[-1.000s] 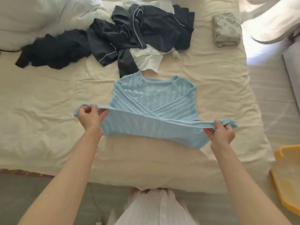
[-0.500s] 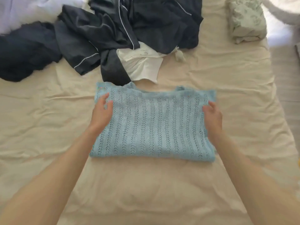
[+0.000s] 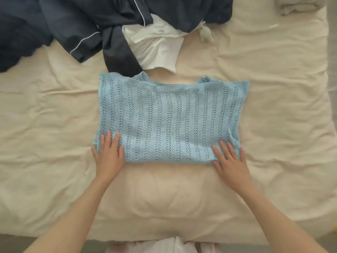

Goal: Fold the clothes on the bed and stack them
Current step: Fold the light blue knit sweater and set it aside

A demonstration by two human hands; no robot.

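Observation:
A light blue knit sweater [image 3: 171, 119] lies folded into a rectangle in the middle of the cream bed sheet [image 3: 273, 115], its neckline at the far edge. My left hand [image 3: 109, 154] lies flat with straight fingers on its near left corner. My right hand [image 3: 229, 159] presses flat on its near right corner. Beyond the sweater sits a heap of unfolded clothes: dark navy pyjama pieces with white piping [image 3: 87, 26] and a white garment [image 3: 156, 46] partly under them.
A folded pale garment [image 3: 299, 5] shows at the top right corner of the bed. The bed's right edge runs along the floor [image 3: 331, 42]. A bit of yellow [image 3: 335, 229] peeks in at the right border.
The sweater's lower half was lifted and folded up over the top. My hands then slid from the sweater's sides back to its near corners and now lie flat there.

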